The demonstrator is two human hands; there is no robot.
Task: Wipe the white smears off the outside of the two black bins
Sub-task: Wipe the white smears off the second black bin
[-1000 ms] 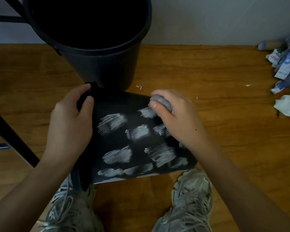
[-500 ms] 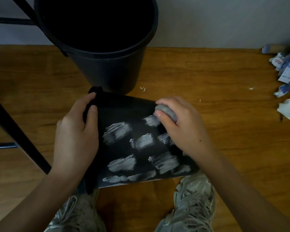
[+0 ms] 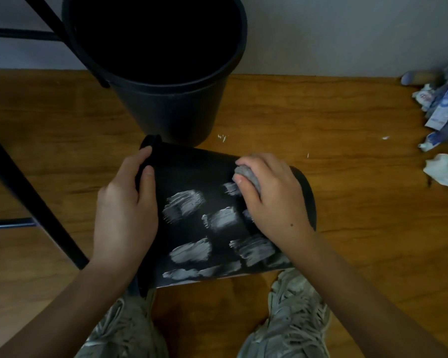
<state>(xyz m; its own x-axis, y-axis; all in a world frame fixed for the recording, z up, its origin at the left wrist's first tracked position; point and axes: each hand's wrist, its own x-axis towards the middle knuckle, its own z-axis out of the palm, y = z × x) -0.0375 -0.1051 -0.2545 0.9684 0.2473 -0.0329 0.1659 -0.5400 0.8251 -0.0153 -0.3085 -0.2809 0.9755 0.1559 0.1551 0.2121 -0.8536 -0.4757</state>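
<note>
A black bin (image 3: 199, 171) lies on its side on the wooden floor, its open rim to the left. Several white smears (image 3: 184, 205) cover its upturned side. My left hand (image 3: 126, 215) grips the rim. My right hand (image 3: 272, 200) holds a small grey wad of cloth (image 3: 246, 174) and presses it against the bin's upper right part, beside a smear. A second, larger black bin (image 3: 171, 107) stands upright just behind, against the wall; no smears show on its visible side.
Black chair legs (image 3: 31, 200) run across the left. Crumpled paper and toothpaste tubes (image 3: 445, 117) lie on the floor at the right edge. My two grey shoes (image 3: 292, 321) stand right below the lying bin. Small white flecks dot the floor.
The view has shifted slightly, so both bins sit a little lower and further right. My right hand with the cloth has barely moved on the bin; the smears look the same.
</note>
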